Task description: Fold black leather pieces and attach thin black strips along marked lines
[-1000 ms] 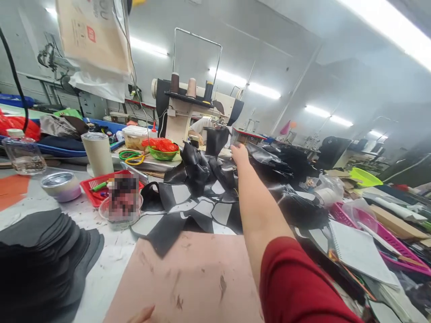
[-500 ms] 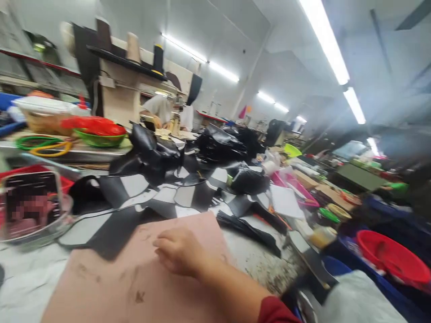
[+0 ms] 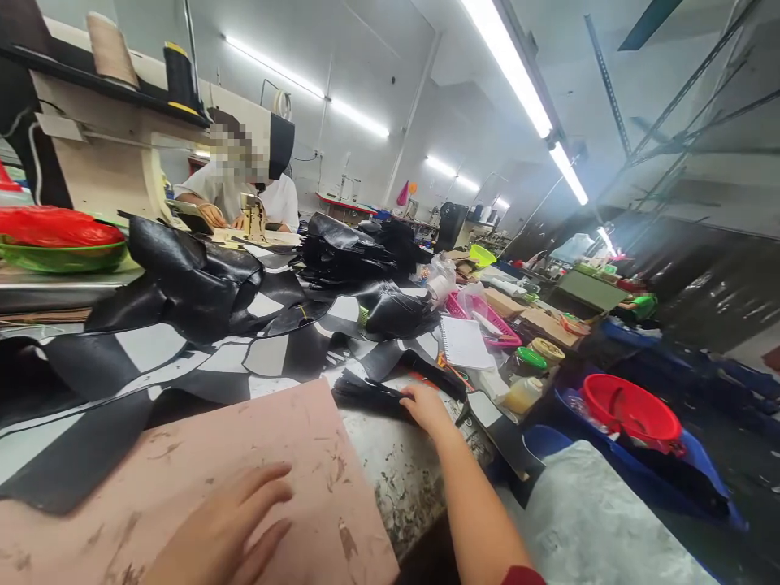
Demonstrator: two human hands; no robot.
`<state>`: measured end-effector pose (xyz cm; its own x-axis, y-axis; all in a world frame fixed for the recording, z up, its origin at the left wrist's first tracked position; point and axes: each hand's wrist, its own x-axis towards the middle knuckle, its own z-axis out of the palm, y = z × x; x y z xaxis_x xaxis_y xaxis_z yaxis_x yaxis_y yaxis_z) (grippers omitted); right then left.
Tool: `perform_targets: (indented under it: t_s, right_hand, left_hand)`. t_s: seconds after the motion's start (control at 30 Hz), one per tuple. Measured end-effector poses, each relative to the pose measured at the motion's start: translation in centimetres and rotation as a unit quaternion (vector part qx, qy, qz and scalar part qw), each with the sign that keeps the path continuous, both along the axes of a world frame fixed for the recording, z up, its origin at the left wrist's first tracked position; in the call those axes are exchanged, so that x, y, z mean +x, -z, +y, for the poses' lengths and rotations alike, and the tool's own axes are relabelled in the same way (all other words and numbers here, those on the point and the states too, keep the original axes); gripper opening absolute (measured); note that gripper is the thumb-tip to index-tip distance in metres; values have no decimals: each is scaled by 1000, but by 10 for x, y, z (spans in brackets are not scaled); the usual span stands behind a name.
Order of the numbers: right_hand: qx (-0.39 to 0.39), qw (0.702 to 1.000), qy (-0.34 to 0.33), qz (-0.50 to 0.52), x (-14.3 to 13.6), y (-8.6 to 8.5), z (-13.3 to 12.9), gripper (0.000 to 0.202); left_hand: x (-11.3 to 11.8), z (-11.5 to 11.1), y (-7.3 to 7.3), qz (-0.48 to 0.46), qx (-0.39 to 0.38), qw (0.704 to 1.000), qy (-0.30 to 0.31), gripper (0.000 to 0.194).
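My left hand [image 3: 235, 516] is over the stained pink board [image 3: 292, 431], its fingers loosely spread and nothing in them. Right of the board, my right hand [image 3: 430, 410] has its fingers closed at the edge of a stack of thin black strips [image 3: 371, 394]. The strips lie on the worn white tabletop [image 3: 396, 455]; the thumb's exact grip is partly hidden. Behind the board spread black leather-like pieces with pale patches [image 3: 146, 349], some overlapping. Near the right hand lies an open spiral notebook [image 3: 466, 341].
A heap of glossy black pieces [image 3: 347, 244] stands farther back. At left are a sewing machine [image 3: 110, 171] and a green bowl [image 3: 67, 256] with a red bag. A co-worker in white [image 3: 280, 199] sits behind. A red basin [image 3: 630, 406] and jars [image 3: 527, 366] are at right.
The view has swung right. My right hand has moved off the pink board to the black strips. My left hand has come into view over the board.
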<state>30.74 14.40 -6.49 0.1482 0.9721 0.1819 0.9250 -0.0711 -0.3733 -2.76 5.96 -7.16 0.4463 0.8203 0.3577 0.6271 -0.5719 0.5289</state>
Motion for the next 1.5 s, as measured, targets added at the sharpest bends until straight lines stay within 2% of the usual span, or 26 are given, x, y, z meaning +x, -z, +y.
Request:
perform_targets:
  t_s: [0.1,0.17,0.23,0.27,0.3,0.37,0.4,0.43,0.47,0.6,0.7,0.77,0.87,0.9,0.93,1.07,1.13,1.2,1.27,1.37,1.4,1.43,1.5]
  right_hand:
    - [56,998,13,13,4,-2,-5,17]
    - [102,994,28,18,0,-3,-15,24]
    - [180,983,-11,18,-12,-3,-32,26]
    - [226,973,-54,15,-21,-2,-42,25]
    - [274,955,-110,11,-32,-1,-52,25]
    - [321,924,-209,7,-61,2,-74,26]
    - [320,916,-242,12,-77,5,-85,27]
    - [306,913,-269,21,-94,7,-96,28]
    - [288,910,-295,31,-111,10,-106,29]
    - [236,888,-390,65,-169,21,-139,27]
    - [238,866,-435,67,-191,27,-154,26]
    - [245,855,-454,63,-193,29,-158,30]
    - [250,841,-477,57,-189,33,-162,41]
    - [251,838,-481,54,-188,35,-164,44]
    - [256,839,-477,52,-188,37,-167,45]
    - [273,873,-401,51,-192,46,-175,39]
    - [249,881,-401,42,-193,44,-174,36]
    - [204,875,-438,34,-192,35,-171,33]
    - [175,868,-462,47,-191,23,-167,31]
    - [172,876,-434,123,-196,4,-162,28]
    - [153,877,-424,169,-202,-1,-159,26]
    - [115,872,-419,226,-210,-4,-156,25]
    - [4,836,-411,363,-230,-5,-145,30]
  left_hand:
    - [77,27,-32,-36,-80,991,104,16]
    - [116,38,-40,-56,-108,986,114,13]
    - [138,41,-38,-106,-176,975,90,22]
    - [142,38,-37,-161,-236,956,63,26]
    - [140,33,-35,-232,-306,923,22,29]
    - [125,17,-31,-369,-423,824,-78,26]
    - [112,6,-29,-413,-455,778,-128,24]
    - [96,-6,-27,-432,-463,754,-173,25]
    - [79,-20,-24,-437,-459,744,-212,27]
    - [6,-76,-13,-427,-399,735,-343,31]
    - [-45,-100,-12,-396,-357,743,-404,30]
    - [-74,-96,-18,-321,-309,784,-433,30]
    - [-98,-63,-30,-105,-190,881,-419,25]
    - [-101,-47,-32,-16,-163,905,-393,21]
    - [-102,-31,-32,51,-141,915,-374,19]
    - [-98,26,-31,55,-182,917,-350,7]
    - [-99,46,-38,31,-220,915,-337,7]
    - [-102,62,-55,-12,-256,914,-314,11]
    - [-103,77,-79,-74,-287,914,-277,12]
    - [-94,90,-112,-206,-307,905,-210,6]
    - [-88,91,-118,-256,-304,897,-193,2]
    - [-81,88,-121,-304,-299,887,-179,6]
    - [-66,75,-114,-389,-285,860,-166,14]
